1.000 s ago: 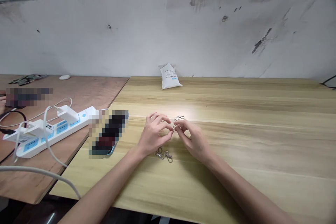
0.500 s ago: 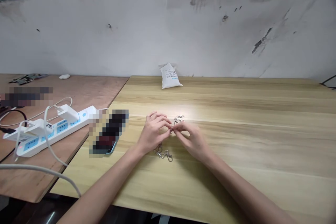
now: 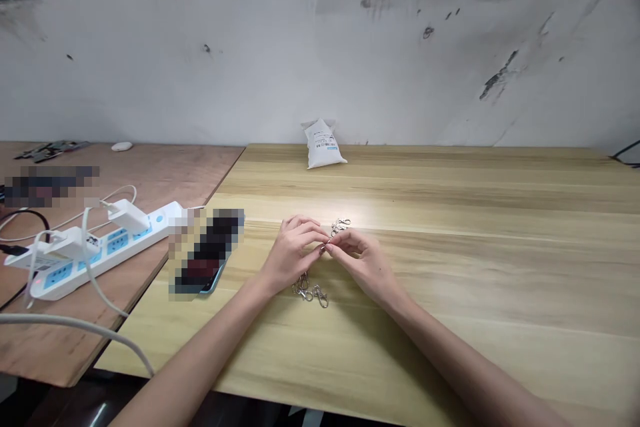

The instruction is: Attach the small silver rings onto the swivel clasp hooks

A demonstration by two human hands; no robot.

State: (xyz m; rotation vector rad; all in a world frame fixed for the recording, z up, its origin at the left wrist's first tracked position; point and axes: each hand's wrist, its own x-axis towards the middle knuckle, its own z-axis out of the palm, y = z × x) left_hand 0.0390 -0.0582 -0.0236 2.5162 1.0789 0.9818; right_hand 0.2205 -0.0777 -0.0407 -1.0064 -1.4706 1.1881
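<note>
My left hand (image 3: 290, 255) and my right hand (image 3: 364, 260) meet fingertip to fingertip above the light wooden table (image 3: 450, 267). Both pinch one small metal clasp (image 3: 325, 247) between them. A chain of linked silver clasps (image 3: 311, 290) hangs from that point and lies on the table under my left wrist. A few loose silver clasps (image 3: 341, 224) lie just beyond my fingers.
A small white bag (image 3: 323, 143) stands at the table's far edge by the wall. A blurred phone (image 3: 205, 255) lies left of my hands. On the neighbouring brown table sits a white power strip (image 3: 95, 248) with plugged chargers and cables.
My fingertips have drawn closer together on the small clasp. The hands stay in the same spot, and the clasps on the table have not shifted.
</note>
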